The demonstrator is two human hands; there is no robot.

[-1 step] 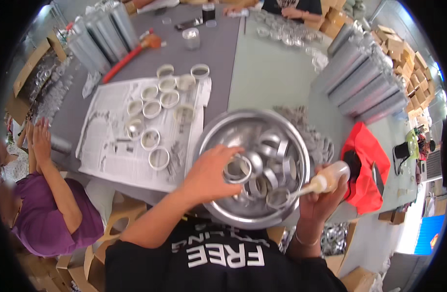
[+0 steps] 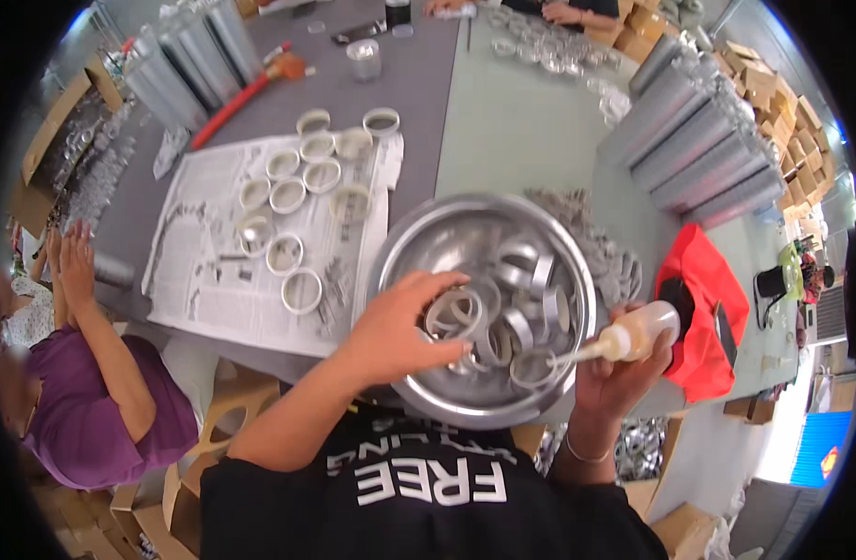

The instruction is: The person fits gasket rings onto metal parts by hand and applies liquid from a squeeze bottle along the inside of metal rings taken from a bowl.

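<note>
My left hand (image 2: 390, 331) reaches over a steel basin (image 2: 395, 257), its thumb and fingers curved round a shiny metal ring (image 2: 454, 315) at the rim side. In my right hand (image 2: 614, 378) is a squeeze bottle (image 2: 644, 331) of clear plastic with amber liquid, lying nearly level. Its thin pale nozzle points left, the tip over the basin beside another metal ring (image 2: 534, 370). Several more loose metal rings (image 2: 516, 329) lie heaped in the basin. Whether the nozzle tip touches a ring I cannot tell.
Several rings (image 2: 288, 195) stand on newspaper (image 2: 190, 280) to the left. A grey cloth (image 2: 605, 257) and a red bag (image 2: 703, 317) lie right of the basin. Stacked grey tubes (image 2: 698, 140) stand far right. A person in purple (image 2: 111, 411) sits at the left.
The squeeze bottle has moved slightly right and tilted flatter. My left hand stays on the ring, with a small shift in its fingers. The whole view has shifted a little.
</note>
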